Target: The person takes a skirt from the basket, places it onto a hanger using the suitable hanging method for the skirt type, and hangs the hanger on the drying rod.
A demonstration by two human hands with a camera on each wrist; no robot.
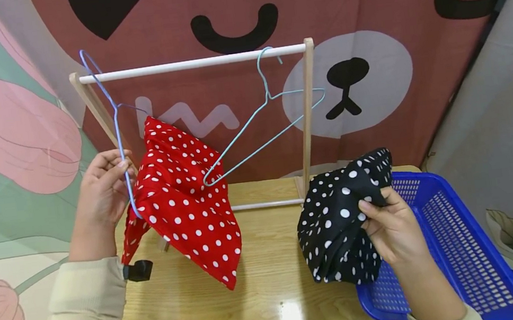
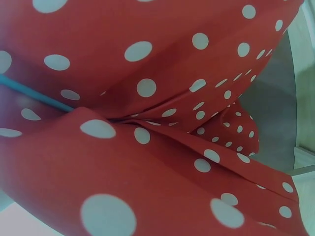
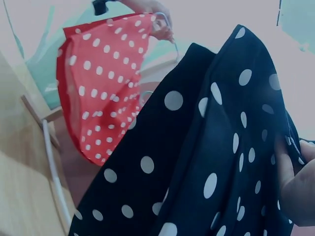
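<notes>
Pinching the black dotted cloth (image 1: pixel 329 226) in our right hand (image 1: pixel 391 226) by the blue basket (image 1: pixel 461 241), we have it below and right of the slanting pale-blue hanger (image 1: pixel 267 93), while our farther left hand (image 1: pixel 105 186) grips the purple hanger (image 1: pixel 118 126) bearing red cloth (image 1: pixel 189 200)

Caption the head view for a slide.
Left hand grips a periwinkle hanger bearing red dotted cloth; right hand holds black dotted cloth.

Head cam looks fwd/down at tabletop (image 1: pixel 237 312); L wrist cam's v. close to red cloth (image 2: pixel 147 169); R wrist cam's near blk cloth (image 3: pixel 194 147), shared w/ head.
</notes>
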